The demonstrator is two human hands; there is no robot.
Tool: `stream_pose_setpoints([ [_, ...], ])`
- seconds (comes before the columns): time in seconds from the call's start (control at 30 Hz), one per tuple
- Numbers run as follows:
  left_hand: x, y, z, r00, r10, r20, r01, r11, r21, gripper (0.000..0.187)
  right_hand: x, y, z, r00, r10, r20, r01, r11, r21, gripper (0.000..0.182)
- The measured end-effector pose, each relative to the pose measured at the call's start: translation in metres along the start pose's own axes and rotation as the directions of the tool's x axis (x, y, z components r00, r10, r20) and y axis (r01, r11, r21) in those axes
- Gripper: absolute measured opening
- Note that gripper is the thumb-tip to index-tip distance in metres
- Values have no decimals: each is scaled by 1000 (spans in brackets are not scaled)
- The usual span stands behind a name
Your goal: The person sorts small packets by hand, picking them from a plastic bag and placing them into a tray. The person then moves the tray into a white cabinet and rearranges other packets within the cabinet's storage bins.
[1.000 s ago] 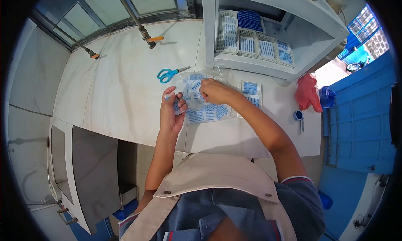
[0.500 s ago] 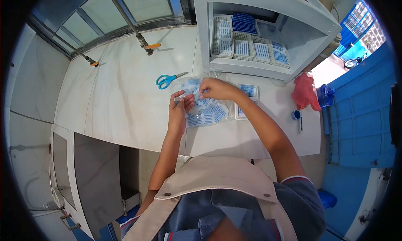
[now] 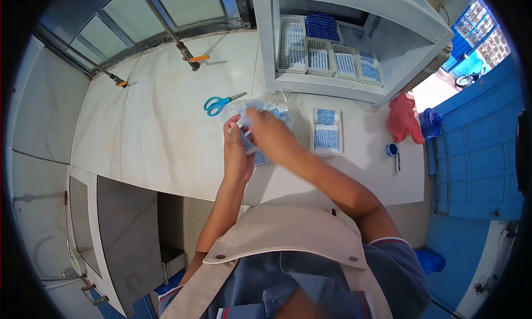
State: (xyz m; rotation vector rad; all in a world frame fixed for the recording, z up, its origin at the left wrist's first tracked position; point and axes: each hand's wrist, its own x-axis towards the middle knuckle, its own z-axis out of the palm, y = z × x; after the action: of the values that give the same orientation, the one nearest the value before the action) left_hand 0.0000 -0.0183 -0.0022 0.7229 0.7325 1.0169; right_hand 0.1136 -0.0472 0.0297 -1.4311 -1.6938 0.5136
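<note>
My left hand (image 3: pixel 237 153) is closed around small white packets with blue print (image 3: pixel 247 144), held over the counter. Just above its fingertips is my right hand (image 3: pixel 263 128), blurred, with its fingers drawn together. Something pale shows at the right fingertips, too smeared to name. Beneath both hands lies a clear plastic bag (image 3: pixel 281 106) of blue-printed packets, partly hidden by my hands and right forearm. Blue-handled scissors (image 3: pixel 217 104) rest just left of the bag. To the right stands a small white tray (image 3: pixel 327 151) holding more blue-printed packets.
A white cabinet (image 3: pixel 332 85) stands at the back of the counter, with several baskets (image 3: pixel 320 70) of packets inside. Two pipes with orange-handled valves (image 3: pixel 195 60) rise at back left. On the right are a red plastic bag (image 3: pixel 403 119) and a small blue-topped container (image 3: pixel 392 150).
My right hand has moved left and closer to my left hand, and now blurs. Blue-printed packets now show in my left hand. My right forearm has swung off the white tray, uncovering it.
</note>
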Motion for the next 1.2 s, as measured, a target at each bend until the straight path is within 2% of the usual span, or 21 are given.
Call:
stream_pose_setpoints([
  [0.03, -8, 5, 9, 1000, -23, -8, 23, 998, -55, 38, -6, -15, 5, 996, -42, 84, 59, 975, -214, 26],
  [0.17, -16, 10, -6, 991, -82, -109, 67, 989, -131, 48, -22, -18, 28, 984, 47, 170, -13, 980, -197, 32],
  [0.2, -17, 12, -10, 978, -116, -172, 91, 985, -146, 52, -23, -16, 28, 962, 50, 267, -42, 999, -34, 31],
  [0.23, -17, 11, -14, 970, -132, -203, 98, 981, -168, 42, -26, -14, 28, 932, 39, 362, -90, 988, 126, 32],
  [0.27, -16, 7, -19, 969, -135, -208, 100, 980, -170, 42, -24, -7, 25, 930, 41, 366, -94, 988, 127, 32],
  [0.33, -14, 0, -28, 985, -19, -173, 21, 1000, 10, 26, -8, 16, 10, 897, -23, 441, -185, 888, 422, 24],
  [0.4, -10, 3, -27, 984, -42, -173, 37, 999, -34, 20, 10, 36, -2, 916, 298, 270, -380, 860, 341, 20],
  [0.43, -8, 4, -25, 984, -67, -163, 56, 996, -72, 16, 15, 48, -4, 916, 294, 273, -378, 862, 338, 20],
  [0.47, -4, 2, -30, 985, -66, -162, 54, 996, -74, 16, 18, 61, -2, 908, 336, 250, -342, 939, -23, 20],
  [0.5, 2, -1, -38, 993, -100, -64, 99, 995, -13, 16, 18, 71, 0, 906, 369, 209, -271, 883, -382, 22],
  [0.53, 5, -1, -39, 990, -140, 32, 138, 989, 53, 16, 15, 74, 6, 906, 370, 205, -273, 882, -384, 22],
  [0.57, 9, -2, -38, 989, -140, 36, 138, 989, 55, 16, 12, 75, 15, 938, 311, 151, -222, 877, -425, 24],
  [0.6, 13, -1, -32, 990, -142, -15, 142, 967, 213, 20, 10, 78, 23, 964, 245, 99, -172, 867, -468, 27],
  [0.63, 16, -1, -28, 988, -137, -67, 152, 919, 364, 24, 10, 82, 30, 964, 263, 33, -225, 878, -421, 29],
  [0.67, 19, -4, -28, 988, -139, -69, 155, 919, 364, 24, 7, 88, 32, 964, 266, 34, -227, 878, -421, 29],
  [0.73, 24, -10, -26, 997, -40, -65, 63, 905, 421, 32, 7, 84, 27, 920, 391, 33, -368, 889, -271, 31],
  [0.97, 28, -7, -22, 996, -68, -51, 85, 845, 528, 36, 12, 100, 20, 923, 367, 111, -361, 930, -72, 24],
  [1.03, 28, -8, -22, 999, -15, -48, 40, 826, 562, 33, 20, 106, 16, 871, 374, 319, -482, 776, 406, 19],
  [1.07, 28, -7, -23, 999, -14, -48, 39, 827, 561, 33, 19, 108, 12, 871, 373, 319, -482, 777, 405, 19],
  [1.13, 26, -2, -24, 998, -69, -16, 69, 909, 412, 28, 23, 77, -12, 782, 414, 466, -624, 529, 575, 15],
  [1.2, 22, 7, -24, 998, -61, 3, 55, 925, 375, 24, 22, 63, -19, 786, 403, 468, -617, 475, 627, 16],
])
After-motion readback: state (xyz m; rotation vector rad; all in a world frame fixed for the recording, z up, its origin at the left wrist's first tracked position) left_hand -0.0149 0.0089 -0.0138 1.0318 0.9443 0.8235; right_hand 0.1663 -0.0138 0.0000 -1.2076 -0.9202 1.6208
